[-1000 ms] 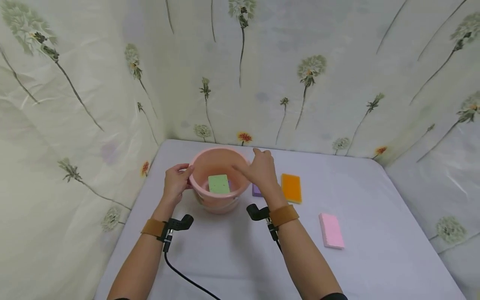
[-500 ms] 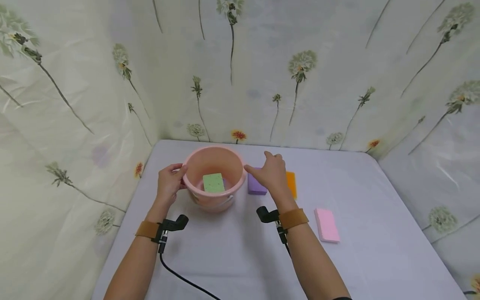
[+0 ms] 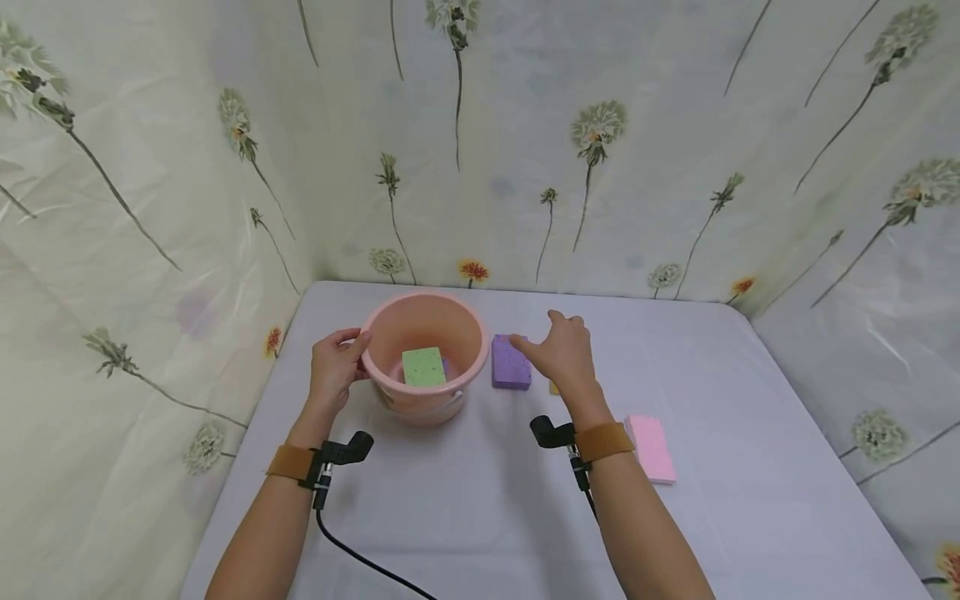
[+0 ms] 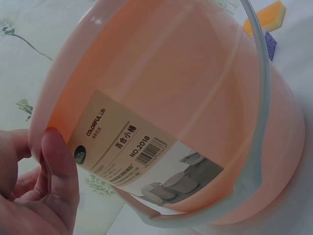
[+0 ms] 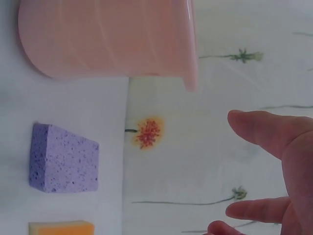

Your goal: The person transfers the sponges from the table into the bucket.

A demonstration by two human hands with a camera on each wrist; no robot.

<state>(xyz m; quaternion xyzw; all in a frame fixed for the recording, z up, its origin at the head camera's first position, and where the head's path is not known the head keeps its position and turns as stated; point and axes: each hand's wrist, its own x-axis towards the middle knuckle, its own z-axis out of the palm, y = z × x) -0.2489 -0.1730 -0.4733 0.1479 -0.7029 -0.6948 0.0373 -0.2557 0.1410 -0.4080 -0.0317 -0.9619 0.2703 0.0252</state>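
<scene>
My left hand [image 3: 333,368] pinches the left rim of a pink plastic bucket [image 3: 427,321], thumb inside and fingers outside, as the left wrist view also shows. A green sponge [image 3: 423,367] lies in the bucket, with a bit of something purple beside it. My right hand [image 3: 564,354] hovers right of the bucket, holding nothing, thumb and fingers spread apart. Its thumb overlaps a speckled purple sponge [image 3: 511,367] in the head view. An orange sponge [image 5: 63,228] is mostly hidden behind this hand in the head view.
A pink sponge [image 3: 652,450] lies on the white tablecloth [image 3: 735,500], near my right wrist. The bucket's pale handle [image 4: 261,98] hangs down at its side. A flower-patterned curtain [image 3: 510,125] borders the table's back and sides. A black cable [image 3: 367,569] trails from my left wrist.
My right hand has moved away from the bucket's right rim, rightwards over the sponges, uncovering the purple one and covering most of the orange one. My left hand keeps hold of the rim.
</scene>
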